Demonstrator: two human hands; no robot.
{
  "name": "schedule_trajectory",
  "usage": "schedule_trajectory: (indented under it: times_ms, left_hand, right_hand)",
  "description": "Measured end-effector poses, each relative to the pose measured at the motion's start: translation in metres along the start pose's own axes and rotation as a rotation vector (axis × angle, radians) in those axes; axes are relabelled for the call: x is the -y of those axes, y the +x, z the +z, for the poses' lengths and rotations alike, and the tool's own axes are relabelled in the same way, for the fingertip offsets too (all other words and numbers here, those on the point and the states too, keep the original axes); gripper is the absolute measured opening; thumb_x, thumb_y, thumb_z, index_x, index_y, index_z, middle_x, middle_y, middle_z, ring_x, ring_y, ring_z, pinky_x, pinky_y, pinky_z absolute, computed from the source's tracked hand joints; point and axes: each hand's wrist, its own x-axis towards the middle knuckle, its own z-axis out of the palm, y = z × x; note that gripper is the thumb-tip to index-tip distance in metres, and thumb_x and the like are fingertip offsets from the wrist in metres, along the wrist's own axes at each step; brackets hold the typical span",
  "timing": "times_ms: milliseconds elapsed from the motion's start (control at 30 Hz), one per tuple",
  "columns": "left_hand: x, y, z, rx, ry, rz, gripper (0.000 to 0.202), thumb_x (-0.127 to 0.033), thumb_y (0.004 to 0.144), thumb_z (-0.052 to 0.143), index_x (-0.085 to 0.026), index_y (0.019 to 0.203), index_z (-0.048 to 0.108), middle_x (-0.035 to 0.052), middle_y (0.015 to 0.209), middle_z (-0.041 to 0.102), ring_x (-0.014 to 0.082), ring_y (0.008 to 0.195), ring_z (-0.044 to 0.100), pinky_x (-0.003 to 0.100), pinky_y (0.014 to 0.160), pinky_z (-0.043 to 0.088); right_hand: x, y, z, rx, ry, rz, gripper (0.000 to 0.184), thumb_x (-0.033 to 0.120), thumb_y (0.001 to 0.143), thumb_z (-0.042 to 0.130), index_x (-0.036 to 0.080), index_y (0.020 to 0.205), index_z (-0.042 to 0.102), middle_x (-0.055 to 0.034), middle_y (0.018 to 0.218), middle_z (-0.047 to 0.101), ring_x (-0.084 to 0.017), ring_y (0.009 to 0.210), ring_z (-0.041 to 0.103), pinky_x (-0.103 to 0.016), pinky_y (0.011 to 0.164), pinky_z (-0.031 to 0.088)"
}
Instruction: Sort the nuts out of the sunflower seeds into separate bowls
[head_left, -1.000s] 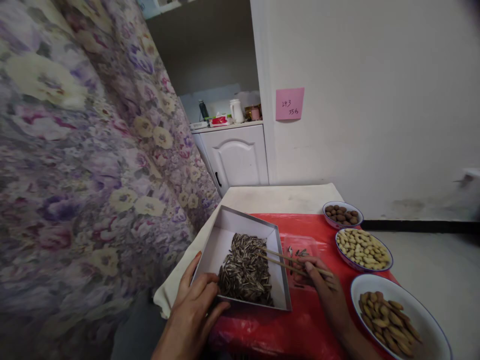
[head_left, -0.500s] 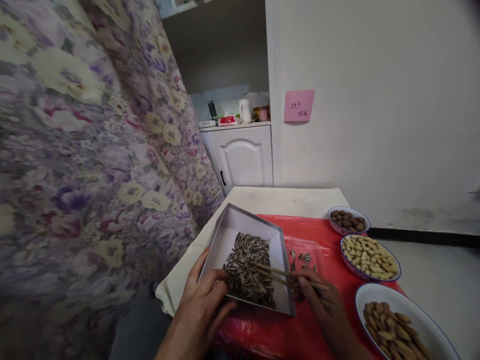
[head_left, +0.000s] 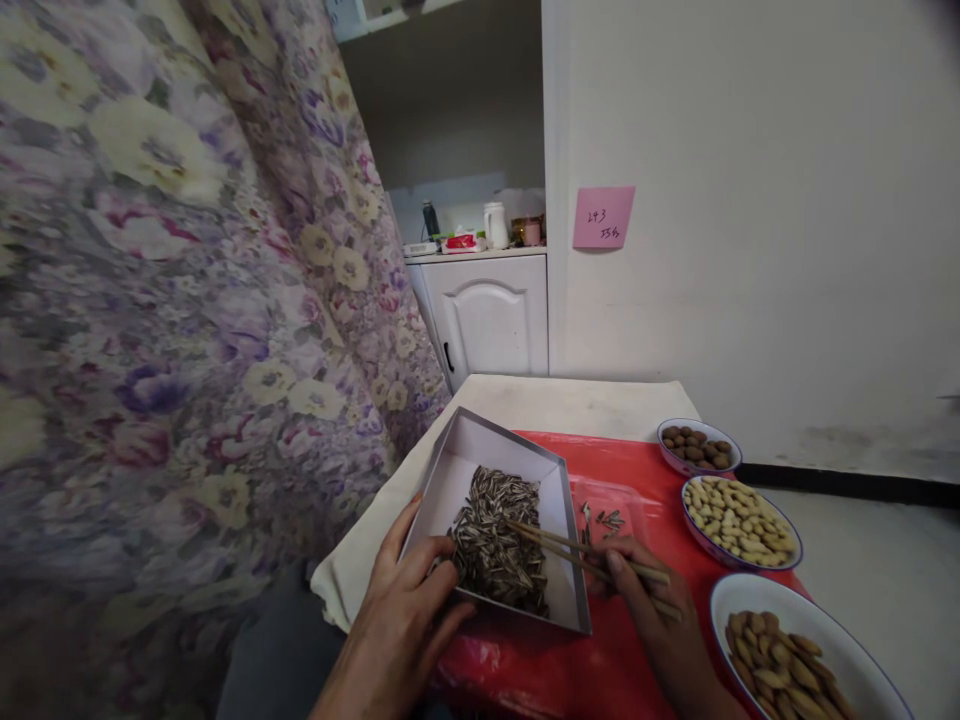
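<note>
A shallow grey-white box [head_left: 459, 450] rests at an angle on the table, with a heap of striped sunflower seeds [head_left: 499, 545] inside. My left hand [head_left: 409, 600] grips the box's near left wall, fingers bent over the rim. In my right hand [head_left: 649, 605] is a pair of wooden chopsticks [head_left: 562, 545], reaching over the box's right wall. Their tips touch the seed heap; whether a seed sits between them I cannot tell. Just right of the box, a clear plastic tray [head_left: 630, 500] holds several seeds, partly hidden behind my right hand.
Along the table's right side stand a bowl of brown round nuts [head_left: 735, 462], a bowl of peanuts [head_left: 796, 545] and a larger bowl of long brown nuts [head_left: 840, 640]. Red plastic sheeting [head_left: 555, 675] covers a pale cloth [head_left: 585, 400]. A floral curtain [head_left: 225, 350] hangs at left.
My right hand and the chopsticks have shifted slightly right, their tips still at the seeds. My left hand stays on the box. The view has tilted a little.
</note>
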Motion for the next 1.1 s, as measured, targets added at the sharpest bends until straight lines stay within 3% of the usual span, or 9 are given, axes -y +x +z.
schedule_trajectory:
  times_ms: [333,633,1100]
  left_hand:
    - [-0.003,0.002,-0.002,0.016,-0.002,-0.007,0.008,-0.017,0.085,0.061,-0.021,0.081,0.056,0.0042,0.109,0.06,0.0366,0.143,0.02,0.062,0.106,0.04]
    - [0.007,0.0,0.0,0.047,0.014,0.05,0.003,-0.021,0.085,0.062,-0.023,0.086,0.059,0.0046,0.112,0.06,0.0377,0.143,0.019,0.063,0.102,0.044]
    - [0.003,0.002,0.0,0.02,0.007,0.042,0.006,-0.019,0.084,0.061,-0.022,0.082,0.057,0.0049,0.109,0.06,0.038,0.141,0.022,0.065,0.103,0.041]
  right_hand:
    - [0.001,-0.005,0.015,0.041,0.088,-0.053,0.024,0.041,0.094,0.055,0.022,0.096,0.07,-0.004,0.081,0.069,-0.018,0.066,0.066,-0.025,0.06,0.053]
    - [-0.01,-0.008,0.031,0.094,0.088,-0.061,0.023,0.039,0.094,0.055,0.023,0.096,0.07,-0.0052,0.084,0.067,-0.019,0.069,0.065,-0.026,0.063,0.054]
    - [0.002,-0.004,0.016,0.009,0.078,-0.037,0.026,0.043,0.093,0.056,0.021,0.089,0.069,-0.0041,0.075,0.069,-0.02,0.065,0.068,-0.025,0.06,0.054]
